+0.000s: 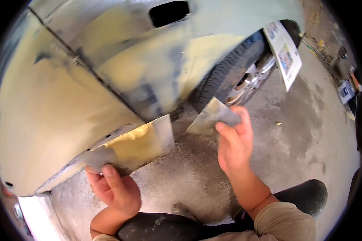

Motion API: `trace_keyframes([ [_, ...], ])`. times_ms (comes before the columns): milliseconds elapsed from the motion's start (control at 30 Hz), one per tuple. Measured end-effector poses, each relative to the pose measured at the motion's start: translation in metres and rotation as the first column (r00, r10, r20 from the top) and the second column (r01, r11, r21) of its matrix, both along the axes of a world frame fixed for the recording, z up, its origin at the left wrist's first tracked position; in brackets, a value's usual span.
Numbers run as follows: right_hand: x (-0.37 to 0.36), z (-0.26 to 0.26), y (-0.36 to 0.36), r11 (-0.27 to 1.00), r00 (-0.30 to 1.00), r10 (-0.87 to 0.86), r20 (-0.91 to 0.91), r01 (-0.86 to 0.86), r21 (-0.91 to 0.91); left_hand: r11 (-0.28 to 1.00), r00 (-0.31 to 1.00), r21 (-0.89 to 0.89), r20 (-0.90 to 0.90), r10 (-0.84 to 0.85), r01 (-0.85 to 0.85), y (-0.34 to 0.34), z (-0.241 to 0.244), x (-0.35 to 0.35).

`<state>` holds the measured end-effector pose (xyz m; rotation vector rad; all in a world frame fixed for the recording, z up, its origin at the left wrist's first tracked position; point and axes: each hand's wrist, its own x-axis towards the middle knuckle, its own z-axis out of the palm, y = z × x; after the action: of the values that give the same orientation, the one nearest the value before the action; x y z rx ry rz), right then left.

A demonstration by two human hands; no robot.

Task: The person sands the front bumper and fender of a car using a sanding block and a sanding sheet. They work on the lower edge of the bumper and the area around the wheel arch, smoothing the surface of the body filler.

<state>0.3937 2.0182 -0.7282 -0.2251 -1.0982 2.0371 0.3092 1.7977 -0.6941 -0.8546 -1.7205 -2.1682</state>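
Observation:
My left hand [116, 188] grips the near end of a flat rectangular metal sheet [166, 132], thumb on top. Yellow body filler [135, 141] is spread over the middle of that sheet. In my right hand [236, 141] is a smaller thin spreader [212, 116], pinched between thumb and fingers, its blade smudged with filler. The two tools are apart. Beyond them stands a car body panel [132, 66] with yellowish filler patches, some bare or dark spots and a black opening. A dark seam parts it from another filler-coated panel [45, 105] on the left.
To the right of the panel is a car wheel with its tire [226, 72]. A printed white sheet [285, 57] leans over the wheel. The concrete floor [184, 177] runs below, with a small yellowish scrap [278, 123]. Assorted items lie along the far right edge. My knees are close below my hands.

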Motion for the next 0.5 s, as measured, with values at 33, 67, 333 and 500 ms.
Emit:
trace_keyframes([
  [33, 0.002, 0.005, -0.007, 0.981, 0.995, -0.101, 0.007, 0.099, 0.166, 1.000, 0.999, -0.026, -0.050, 0.012, -0.013, 0.002, 0.000, 0.002],
  [67, 0.003, 0.011, -0.013, 0.881, 0.986, -0.169, -0.001, 0.152, 0.448, 0.999, 0.998, -0.043, -0.069, 0.002, -0.005, 0.003, 0.001, 0.003],
  [333, -0.012, 0.035, -0.058, 0.290, 0.924, -0.307, -0.229, 0.319, 0.902, 0.991, 0.990, -0.130, -0.129, -0.052, 0.035, 0.002, 0.005, 0.021],
  [500, -0.012, 0.023, -0.051, 0.244, 0.958, -0.235, -0.165, 0.223, 0.944, 0.991, 0.985, -0.131, -0.170, -0.016, -0.007, -0.014, -0.004, 0.006],
])
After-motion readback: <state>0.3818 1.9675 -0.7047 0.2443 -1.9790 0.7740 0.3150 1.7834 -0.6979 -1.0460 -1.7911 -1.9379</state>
